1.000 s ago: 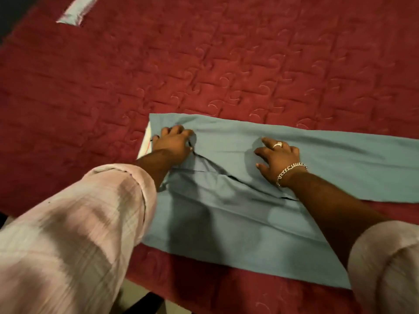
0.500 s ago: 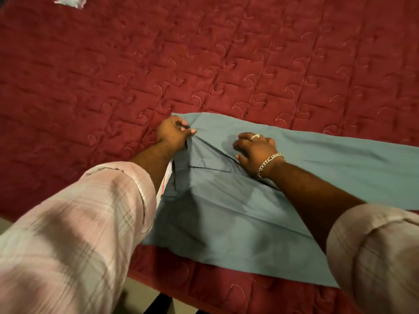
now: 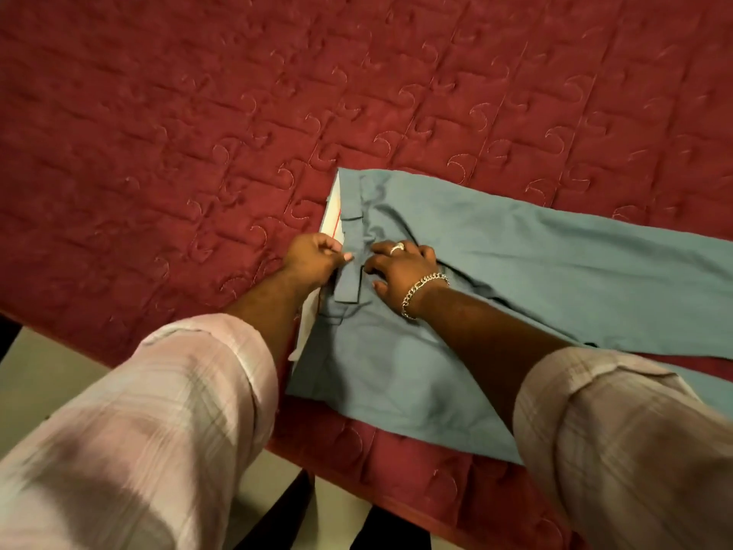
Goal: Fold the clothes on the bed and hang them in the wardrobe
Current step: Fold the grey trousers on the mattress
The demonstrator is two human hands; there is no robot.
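two rolled-up pale pink checked sleeves, one on each forearm, nearest the camera; below them a strip of pale floor beside the bed edge.

one dark red quilted bedspread with stitched curl pattern, covering the bed across the whole view.

one pair of grey-blue cotton trousers, lying flat on the bedspread at the near edge of the bed, waist end to the left, legs running off to the right edge of view. white lining with a thin red stripe shows at the waist opening. belt loops: two plainly seen, one between the hands, one farther along the waistband.

left hand: fingers curled, narrow, pinching the waistband edge just beside the near belt loop.

right hand: fingers spread and bent, pressing down on the trouser cloth just right of the waistband; nothing gripped as far as can be seen. one silver ring on a finger, one silver chain bracelet at the wrist.

hands: near one another, the belt loop between them.

labels, brands, writing: none legible.
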